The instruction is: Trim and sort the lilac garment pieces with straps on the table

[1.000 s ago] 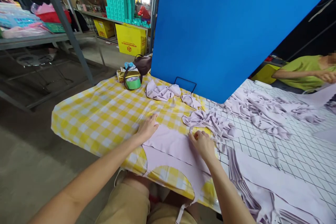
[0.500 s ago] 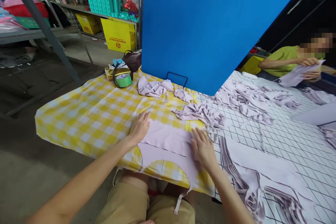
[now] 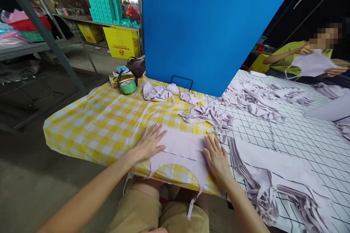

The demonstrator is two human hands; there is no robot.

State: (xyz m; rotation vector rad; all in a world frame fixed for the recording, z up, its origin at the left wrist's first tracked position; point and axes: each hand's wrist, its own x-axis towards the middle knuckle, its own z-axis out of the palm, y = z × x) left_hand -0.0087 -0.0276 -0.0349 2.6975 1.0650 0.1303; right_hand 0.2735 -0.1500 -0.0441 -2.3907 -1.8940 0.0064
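Note:
A pale lilac strappy garment (image 3: 183, 146) lies spread on the yellow checked tablecloth (image 3: 93, 123), its straps hanging over the near edge. My left hand (image 3: 152, 142) rests flat with fingers spread on the garment's left end. At its right end my right hand (image 3: 217, 154) lies open, palm down, fingers stretched out. To the right of that hand is a layered stack of similar lilac garments (image 3: 279, 167) on the white grid cloth. Crumpled lilac pieces (image 3: 209, 116) lie just beyond the spread garment.
A large blue board (image 3: 197, 25) stands upright at the back of the table. Green tape (image 3: 128, 86) and a dark bag (image 3: 136, 67) sit at the far left corner. Across the table, a person in a green top (image 3: 287, 52) holds up another lilac piece.
My left hand has come down flat onto the garment, fingers spreading inward. My right hand has settled flat at the right end. Across the table, the person has spread their piece wider.

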